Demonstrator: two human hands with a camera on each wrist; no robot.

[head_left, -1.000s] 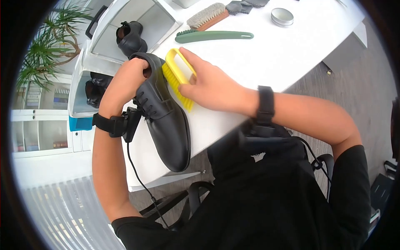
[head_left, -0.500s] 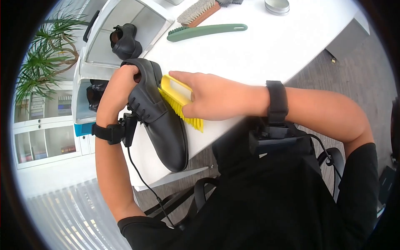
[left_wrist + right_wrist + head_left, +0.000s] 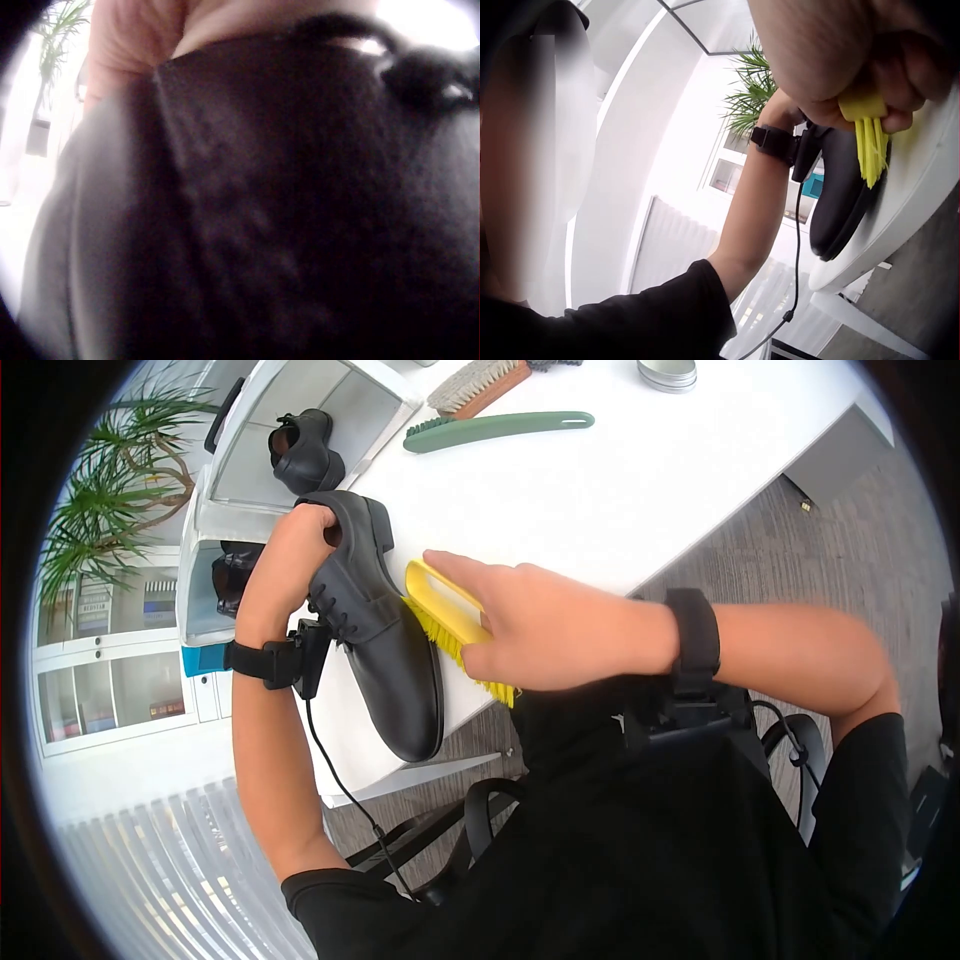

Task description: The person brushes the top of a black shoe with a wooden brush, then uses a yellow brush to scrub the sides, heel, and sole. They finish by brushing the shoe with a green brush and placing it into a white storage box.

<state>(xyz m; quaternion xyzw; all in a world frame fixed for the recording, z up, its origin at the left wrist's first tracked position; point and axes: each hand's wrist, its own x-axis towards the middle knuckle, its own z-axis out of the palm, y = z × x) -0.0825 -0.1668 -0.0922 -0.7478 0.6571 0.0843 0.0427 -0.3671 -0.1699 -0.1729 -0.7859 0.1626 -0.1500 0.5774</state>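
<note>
A black lace-up dress shoe points its toe down toward the near table edge in the head view. My left hand reaches into its opening and holds it at the collar; the fingertips are hidden inside. Black leather fills most of the left wrist view. In my right hand is a yellow scrub brush with a looped handle, the index finger extended along it. Its yellow bristles face the shoe's side, right at the sole edge near the middle of the shoe.
A green long-handled brush, a wooden brush with pale bristles and a round tin lie on the white table. Another black shoe sits in a white open compartment at the left. A cable hangs from the left wrist.
The yellow brush has slid along the shoe's side from near the heel toward the toe, its lower end swinging right. My left hand keeps its hold on the shoe. The head view has shifted slightly.
</note>
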